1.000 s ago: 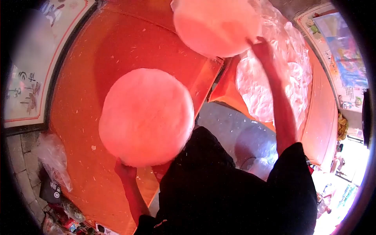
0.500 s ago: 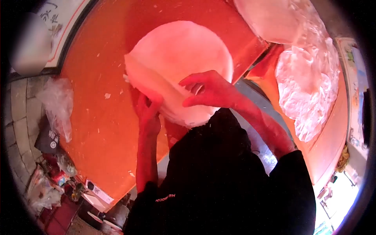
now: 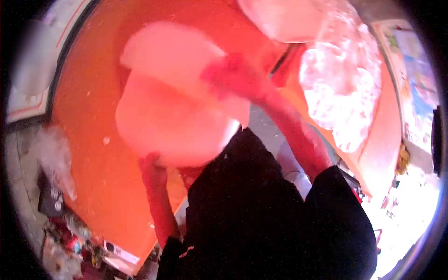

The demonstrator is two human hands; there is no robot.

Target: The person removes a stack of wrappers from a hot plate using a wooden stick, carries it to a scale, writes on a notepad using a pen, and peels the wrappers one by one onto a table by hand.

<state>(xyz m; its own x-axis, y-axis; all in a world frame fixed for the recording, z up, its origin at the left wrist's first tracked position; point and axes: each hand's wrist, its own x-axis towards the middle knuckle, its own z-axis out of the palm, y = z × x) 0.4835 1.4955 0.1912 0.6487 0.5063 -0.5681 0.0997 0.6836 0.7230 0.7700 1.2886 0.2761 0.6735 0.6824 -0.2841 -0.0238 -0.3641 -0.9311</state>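
Note:
A pale round sheet [image 3: 168, 116], pinkish in the red light, lies over the orange table's near part, with a layer of it raised or folded across the middle. At its lower left edge, my left hand [image 3: 154, 170] is closed on the rim. My right hand [image 3: 228, 77] is over the sheet's upper right part, smeared by motion, so its fingers and any hold are unclear. Another pale round sheet [image 3: 284, 21] lies at the top, beside a crumpled translucent heap [image 3: 340, 84] on the right.
The orange table [image 3: 93, 172] spreads beneath, with a gap between its two parts. A clear plastic bag [image 3: 56, 158] hangs by the left edge. Below it are a dark bag [image 3: 50, 198] and mixed clutter. Framed panels [image 3: 413, 88] stand at both sides.
My right hand came from the upper right sheet to the near one. The near sheet was folded at its lower left half a second ago; that part is now spread wider, and my left hand moved down-left.

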